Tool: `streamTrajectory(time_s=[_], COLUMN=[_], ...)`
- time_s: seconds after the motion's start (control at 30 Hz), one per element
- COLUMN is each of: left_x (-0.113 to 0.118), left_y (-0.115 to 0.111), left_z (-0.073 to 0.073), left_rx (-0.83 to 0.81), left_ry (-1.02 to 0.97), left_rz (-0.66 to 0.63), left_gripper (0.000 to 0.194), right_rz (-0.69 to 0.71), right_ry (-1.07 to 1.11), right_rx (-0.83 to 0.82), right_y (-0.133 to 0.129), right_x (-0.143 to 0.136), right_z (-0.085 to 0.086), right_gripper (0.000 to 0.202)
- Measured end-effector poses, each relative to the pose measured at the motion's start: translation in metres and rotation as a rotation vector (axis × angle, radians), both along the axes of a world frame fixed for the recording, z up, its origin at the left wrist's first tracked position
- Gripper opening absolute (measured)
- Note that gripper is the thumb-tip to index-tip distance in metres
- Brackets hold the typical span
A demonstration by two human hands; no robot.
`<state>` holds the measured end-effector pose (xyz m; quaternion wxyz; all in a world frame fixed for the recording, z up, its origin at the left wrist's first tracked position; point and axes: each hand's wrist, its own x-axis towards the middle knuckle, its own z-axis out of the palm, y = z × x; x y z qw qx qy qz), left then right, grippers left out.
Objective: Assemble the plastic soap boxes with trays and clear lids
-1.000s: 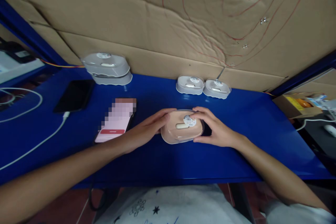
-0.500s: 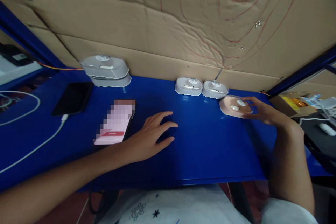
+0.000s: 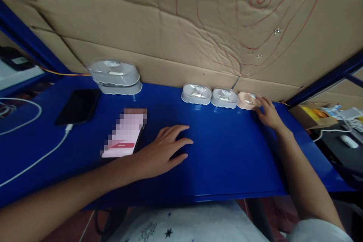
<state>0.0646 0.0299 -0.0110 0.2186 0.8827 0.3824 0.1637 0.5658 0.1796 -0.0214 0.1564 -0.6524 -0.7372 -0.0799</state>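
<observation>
A peach oval box (image 3: 248, 100) with a clear lid stands at the right end of a row along the cardboard wall. My right hand (image 3: 268, 112) is on its right end, fingers and thumb closed about that end. Beside it, side by side, are two grey oval boxes: one in the middle (image 3: 225, 97) and one at the left (image 3: 196, 93). Each has a clear lid, a small handle and a round white sticker. My left hand (image 3: 170, 147) hovers or rests over the blue table with its fingers spread, holding nothing, right of a lit phone (image 3: 124, 132).
Two stacked grey oval boxes (image 3: 116, 75) stand at the back left. A black phone (image 3: 78, 106) with a white cable (image 3: 53, 147) lies on the left of the blue table (image 3: 227, 159). At the right are an open carton (image 3: 314, 115) and a white mouse (image 3: 348, 141).
My right hand has moved the peach box back and leftward, into line with the two grey boxes. These two now sit slightly farther left. My left hand has barely moved.
</observation>
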Motion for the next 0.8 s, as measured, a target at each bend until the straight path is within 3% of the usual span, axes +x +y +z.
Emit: streamTrajectory(time_s=[0.17,0.23,0.37,0.5,0.6,0.7,0.8], left_x=[0.000,0.000,0.000,0.000,-0.002,-0.004,-0.004], left_y=[0.001,0.002,0.003,0.005,0.008,0.009,0.010], left_z=[0.000,-0.001,0.001,0.008,0.012,0.010,0.003], left_rx=[-0.004,-0.004,0.045,0.090,0.125,0.131,0.077], left_ry=[-0.021,-0.033,-0.030,-0.047,-0.072,-0.098,-0.100], left_rz=[0.002,0.009,0.016,0.098,0.207,0.270,0.238], left_gripper=[0.034,0.034,0.034,0.041,0.051,0.063,0.075], right_rz=[0.042,0.160,0.550,0.633,0.658,0.791,0.910], right_ry=[0.003,0.007,-0.054,-0.068,-0.018,0.069,0.129], right_rx=[0.035,0.047,-0.050,-0.077,-0.039,-0.030,-0.093], right_y=[-0.012,-0.016,-0.004,0.009,-0.015,-0.066,-0.112], right_x=[-0.052,-0.093,-0.193,-0.266,-0.277,-0.259,-0.237], right_z=[0.009,0.016,0.024,0.020,0.018,0.019,0.021], right_gripper=[0.069,0.069,0.072,0.073,0.061,0.050,0.051])
